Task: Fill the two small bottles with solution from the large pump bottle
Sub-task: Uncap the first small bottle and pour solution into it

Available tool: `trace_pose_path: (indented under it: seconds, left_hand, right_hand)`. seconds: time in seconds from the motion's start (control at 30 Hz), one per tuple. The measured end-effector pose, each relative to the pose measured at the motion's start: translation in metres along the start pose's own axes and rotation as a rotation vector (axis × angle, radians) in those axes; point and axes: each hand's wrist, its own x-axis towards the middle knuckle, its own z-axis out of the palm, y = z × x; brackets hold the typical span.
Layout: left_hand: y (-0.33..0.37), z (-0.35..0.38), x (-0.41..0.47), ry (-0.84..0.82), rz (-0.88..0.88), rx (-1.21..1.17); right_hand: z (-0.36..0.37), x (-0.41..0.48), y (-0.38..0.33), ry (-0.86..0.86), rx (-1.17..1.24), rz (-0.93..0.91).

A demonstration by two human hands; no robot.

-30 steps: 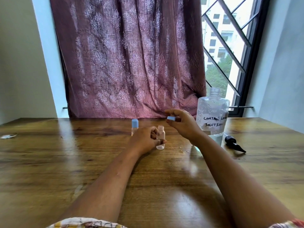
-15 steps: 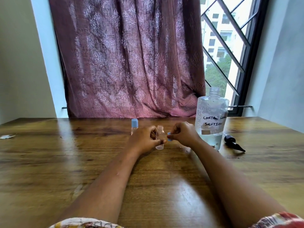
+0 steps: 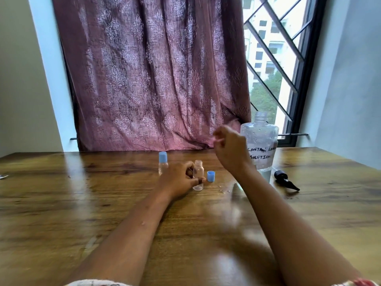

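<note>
My left hand (image 3: 179, 179) grips a small clear bottle (image 3: 198, 172) that stands uncapped on the wooden table (image 3: 82, 213). Its blue cap (image 3: 211, 176) lies on the table just right of it. A second small bottle (image 3: 162, 163) with a blue cap stands behind my left hand. My right hand (image 3: 229, 148) is raised and blurred, fingers loosely curled with nothing in them, just left of the large clear bottle (image 3: 260, 141) labelled "solution", whose neck is open. The black pump head (image 3: 285, 180) lies on the table to the right of that bottle.
A mauve patterned curtain (image 3: 152, 75) hangs behind the table. A barred window (image 3: 272, 58) is at the back right. A few drops (image 3: 223, 189) glisten on the wood near the cap. A small scrap (image 3: 3, 176) lies at the far left edge.
My right hand set the blue cap down on the table beside the uncapped bottle, let it go and rose toward the large bottle. My left hand kept its hold on the small bottle.
</note>
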Motion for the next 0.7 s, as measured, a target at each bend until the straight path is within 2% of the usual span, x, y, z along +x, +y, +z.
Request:
trace_pose_path:
  seconds: [0.07,0.13,0.2,0.23,0.33,0.4,0.5,0.7]
  left_hand:
    - [0.0,0.001,0.001,-0.002,0.011,0.0]
    - [0.0,0.003,0.002,-0.01,0.025,-0.001]
    - [0.001,0.003,0.002,-0.022,0.032,0.004]
    - [0.001,0.002,0.001,-0.021,0.034,0.008]
    - [0.004,0.003,-0.001,-0.018,0.041,0.042]
    - [0.006,0.004,-0.002,-0.014,0.038,0.061]
    - [0.007,0.007,-0.002,0.011,0.031,0.097]
    - [0.006,0.008,-0.001,0.021,0.003,0.112]
  right_hand:
    - [-0.014,0.003,-0.011,0.256,0.002,-0.125]
    - [-0.027,0.004,-0.012,0.429,-0.227,-0.146]
    - [-0.039,0.007,-0.003,0.548,-0.415,-0.037]
    - [-0.043,0.008,0.003,0.562,-0.426,0.067]
    - [-0.049,0.011,0.023,0.409,-0.315,0.407]
    - [-0.048,0.011,0.032,0.267,-0.15,0.479]
    - [-0.045,0.009,0.036,0.149,-0.127,0.41]
    - [-0.035,0.009,0.025,0.193,-0.208,0.288]
